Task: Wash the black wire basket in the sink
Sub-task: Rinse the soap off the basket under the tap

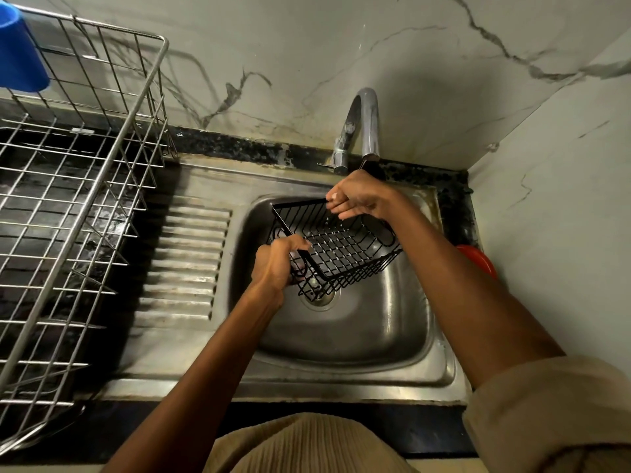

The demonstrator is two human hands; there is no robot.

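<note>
Now both hands gripping black wire basket (pixel 345 249), holding it tilted over sink (pixel 358 336) bowl, above drain. Left hand (pixel 278 262) curling round near rim; right hand (pixel 358 198) pinching far rim, just below faucet (pixel 363 128).

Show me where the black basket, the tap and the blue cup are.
black basket (pixel 345 249), head view, on its wire bottom.
tap (pixel 370 124), head view, on the curved spout.
blue cup (pixel 18 52), head view, on its side wall.

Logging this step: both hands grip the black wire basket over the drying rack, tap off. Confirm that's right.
Not quite. The head view shows the left hand and right hand gripping the black wire basket over the sink, not the drying rack. No water visibly runs from the tap.
</note>
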